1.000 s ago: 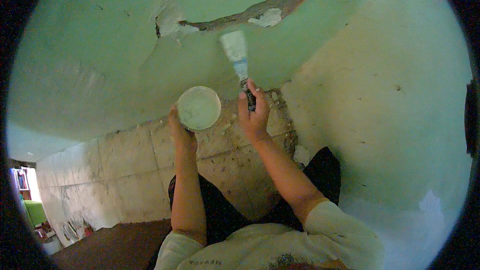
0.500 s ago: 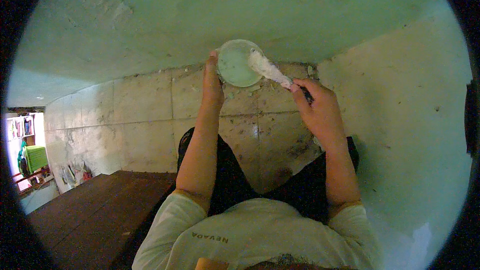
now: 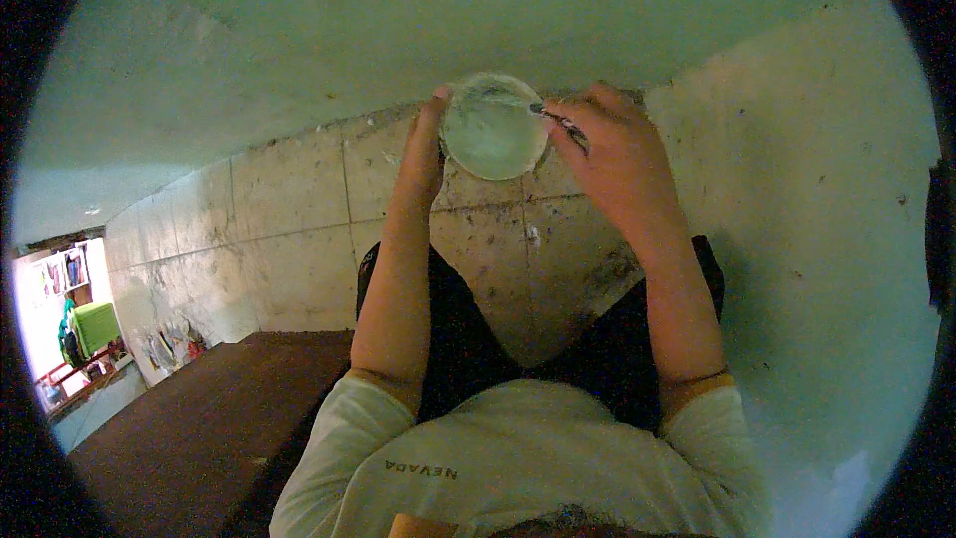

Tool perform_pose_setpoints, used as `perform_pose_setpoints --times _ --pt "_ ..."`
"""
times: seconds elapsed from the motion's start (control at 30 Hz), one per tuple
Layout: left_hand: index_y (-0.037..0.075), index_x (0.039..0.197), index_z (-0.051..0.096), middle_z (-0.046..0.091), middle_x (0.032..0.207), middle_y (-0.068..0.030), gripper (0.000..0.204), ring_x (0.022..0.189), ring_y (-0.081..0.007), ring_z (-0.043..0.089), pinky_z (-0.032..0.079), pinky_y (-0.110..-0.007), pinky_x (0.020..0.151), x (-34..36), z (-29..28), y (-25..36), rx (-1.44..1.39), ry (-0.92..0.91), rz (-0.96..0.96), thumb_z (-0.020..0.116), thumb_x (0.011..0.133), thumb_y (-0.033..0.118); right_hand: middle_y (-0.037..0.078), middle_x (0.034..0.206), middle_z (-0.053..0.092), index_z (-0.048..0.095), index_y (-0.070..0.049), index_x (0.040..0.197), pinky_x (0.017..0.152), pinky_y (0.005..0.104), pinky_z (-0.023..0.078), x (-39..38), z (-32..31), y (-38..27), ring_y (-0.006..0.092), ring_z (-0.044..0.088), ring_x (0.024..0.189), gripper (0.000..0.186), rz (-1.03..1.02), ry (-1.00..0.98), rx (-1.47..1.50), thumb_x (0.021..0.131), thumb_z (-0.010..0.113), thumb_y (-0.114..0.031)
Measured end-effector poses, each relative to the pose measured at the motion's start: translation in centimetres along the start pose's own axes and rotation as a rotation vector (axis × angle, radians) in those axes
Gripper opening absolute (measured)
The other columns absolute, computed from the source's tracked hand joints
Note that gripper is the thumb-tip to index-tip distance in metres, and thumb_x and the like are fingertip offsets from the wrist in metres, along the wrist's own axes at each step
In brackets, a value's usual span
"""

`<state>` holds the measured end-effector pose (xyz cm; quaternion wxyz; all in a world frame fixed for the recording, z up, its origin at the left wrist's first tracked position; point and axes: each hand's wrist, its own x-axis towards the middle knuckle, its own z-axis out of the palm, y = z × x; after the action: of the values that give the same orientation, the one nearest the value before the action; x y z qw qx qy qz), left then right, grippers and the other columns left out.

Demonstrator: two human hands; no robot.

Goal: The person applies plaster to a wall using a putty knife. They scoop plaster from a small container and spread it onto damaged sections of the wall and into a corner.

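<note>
My left hand (image 3: pixel 428 144) is closed around the left side of a round, pale, translucent tub (image 3: pixel 486 175). The tub's open mouth faces up, and whitish smears line its inside. My right hand (image 3: pixel 612 144) grips a dark-handled tool (image 3: pixel 563 122) at the tub's right rim. The front of this tool reaches into the far part of the tub, where its outline is blurred, so its exact kind cannot be made out.
A green wall (image 3: pixel 398 30) rises just beyond the tub, and a paler wall (image 3: pixel 797 189) stands to the right. Dirty tiles (image 3: pixel 289 179) with crumbs cover the floor. A brown wooden surface (image 3: pixel 219 418) lies at lower left, near a doorway with a green container (image 3: pixel 95 327).
My right hand has moved up and turned inward, bringing the tool's white-coated end, plainly seen before, down into the tub. The tub has shifted slightly right.
</note>
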<state>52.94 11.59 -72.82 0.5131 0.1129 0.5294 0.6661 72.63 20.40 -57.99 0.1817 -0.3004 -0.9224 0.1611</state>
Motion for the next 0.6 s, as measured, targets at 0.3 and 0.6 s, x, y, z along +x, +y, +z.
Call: perform_pose_setpoints --times 0.3,0.6 --pt "0.0 0.141 0.04 0.044 0.143 -0.0142 0.073 0.133 -0.0272 0.04 0.03 -0.037 0.109 1.6 0.5 -2.0 -0.058 -0.042 -0.014 0.048 0.091 0.054 0.011 0.087 0.058 0.07 -0.007 0.097 0.069 0.0388 0.05 -0.6 -1.0 0.7 0.0297 0.061 0.081 0.016 -0.139 -0.237 -0.012 0.086 0.065 -0.017" --pt "0.004 0.137 0.044 0.051 0.133 -0.0106 0.067 0.125 -0.0257 0.045 0.032 -0.038 0.106 1.0 1.9 -0.7 -0.008 -0.08 -0.012 0.048 0.091 0.052 0.009 0.084 0.056 0.07 -0.007 0.095 0.07 0.0377 0.048 -0.3 -3.0 1.8 0.0276 0.058 0.08 0.015 -0.178 -0.072 0.106 0.084 0.068 -0.016"
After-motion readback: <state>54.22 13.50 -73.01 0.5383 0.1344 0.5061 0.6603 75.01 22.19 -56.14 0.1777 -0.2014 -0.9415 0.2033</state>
